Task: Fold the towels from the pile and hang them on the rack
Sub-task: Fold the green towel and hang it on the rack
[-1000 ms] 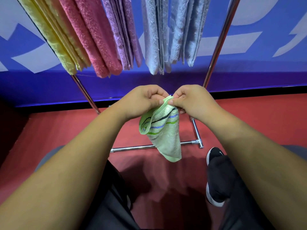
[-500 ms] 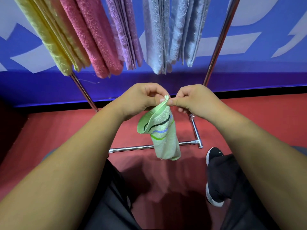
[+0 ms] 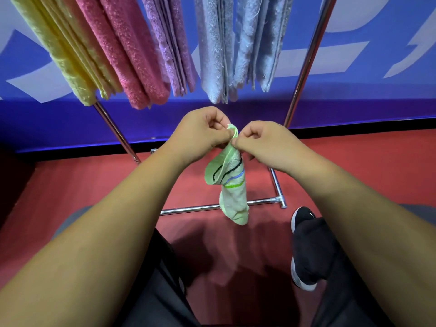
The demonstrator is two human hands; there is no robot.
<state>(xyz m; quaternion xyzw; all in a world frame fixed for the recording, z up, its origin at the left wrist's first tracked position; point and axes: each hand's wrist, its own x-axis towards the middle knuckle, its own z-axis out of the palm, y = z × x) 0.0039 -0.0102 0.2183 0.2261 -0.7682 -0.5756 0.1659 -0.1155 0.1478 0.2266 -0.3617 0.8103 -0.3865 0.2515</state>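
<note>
Fingers of our left hand and right hand pinch one top edge of the green towel, hanging before the rack. Folding seems unfinished; next we should match corners, then drape it.

I see a small green towel of thin cloth with a low, matt nap and stitched stripes. The rack is polished metal tube, bright with sharp highlights. On it, the pink towels are thick, nubbly terry, the roughest in view. The yellow towels and purple towels look finer, and the grey-blue towels are fuzzy with frayed edges. The red floor is smooth and matt. The blue wall looks smooth, faintly glossy. The person's dark trousers are matt cloth, and the black shoe has a smooth upper.
</note>
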